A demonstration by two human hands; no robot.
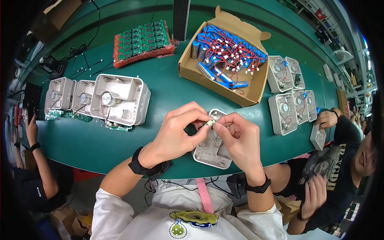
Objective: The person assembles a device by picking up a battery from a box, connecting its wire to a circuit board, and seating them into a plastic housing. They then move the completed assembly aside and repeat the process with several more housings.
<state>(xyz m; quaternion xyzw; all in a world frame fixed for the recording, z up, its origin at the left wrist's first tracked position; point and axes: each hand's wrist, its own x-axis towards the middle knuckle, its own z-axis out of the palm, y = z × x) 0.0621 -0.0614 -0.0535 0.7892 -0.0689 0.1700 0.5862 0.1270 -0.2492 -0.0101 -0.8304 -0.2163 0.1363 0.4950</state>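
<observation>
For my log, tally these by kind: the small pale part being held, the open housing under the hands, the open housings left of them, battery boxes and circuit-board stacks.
Small pale part: 1
Housing underneath: 1
Left-side housings: 3
Battery box: 1
Circuit-board stack: 1
Total: 7

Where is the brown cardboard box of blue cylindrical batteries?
In the head view, the box stands at upper centre-right, between green circuit boards and pale plastic housings at right.
</observation>
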